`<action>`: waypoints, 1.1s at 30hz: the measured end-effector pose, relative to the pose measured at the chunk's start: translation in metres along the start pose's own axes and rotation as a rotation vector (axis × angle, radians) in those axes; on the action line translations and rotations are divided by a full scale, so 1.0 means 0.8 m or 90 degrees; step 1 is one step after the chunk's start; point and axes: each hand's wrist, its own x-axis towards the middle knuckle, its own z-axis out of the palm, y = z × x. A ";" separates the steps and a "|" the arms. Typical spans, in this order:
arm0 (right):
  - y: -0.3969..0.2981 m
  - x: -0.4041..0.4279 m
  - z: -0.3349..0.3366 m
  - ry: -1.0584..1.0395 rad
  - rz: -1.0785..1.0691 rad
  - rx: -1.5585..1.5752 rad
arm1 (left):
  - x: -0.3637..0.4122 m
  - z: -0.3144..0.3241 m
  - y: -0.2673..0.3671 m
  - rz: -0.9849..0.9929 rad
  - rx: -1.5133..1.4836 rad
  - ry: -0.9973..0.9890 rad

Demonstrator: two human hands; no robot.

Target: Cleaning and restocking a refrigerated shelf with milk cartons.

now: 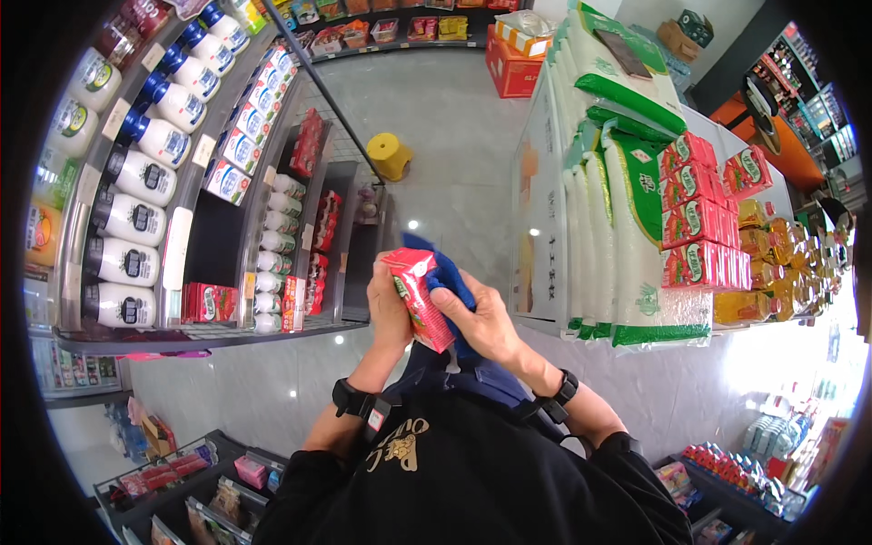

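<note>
A red drink carton is held in front of my body, tilted, with its top toward the shop aisle. My left hand grips it from the left side. In my right hand is a blue cloth, pressed along the carton's right side with the thumb on top. Part of the cloth hangs below the hand and a corner sticks up behind the carton. The fingers behind the carton are mostly hidden.
On my left, shelves hold white bottles, milk cartons and a few red cartons. At right, red cartons are stacked on rice bags, near oil bottles. A yellow stool stands ahead, with a phone on the bags.
</note>
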 end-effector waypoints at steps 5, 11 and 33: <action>-0.007 -0.006 -0.011 0.079 0.034 -0.221 | 0.003 0.001 -0.018 0.023 0.103 0.028; -0.009 -0.046 -0.067 0.008 0.087 -0.194 | 0.030 0.030 -0.010 -0.228 -0.053 0.072; -0.058 -0.142 -0.264 0.268 -0.119 -1.017 | 0.007 0.060 -0.027 -0.474 -0.162 -0.161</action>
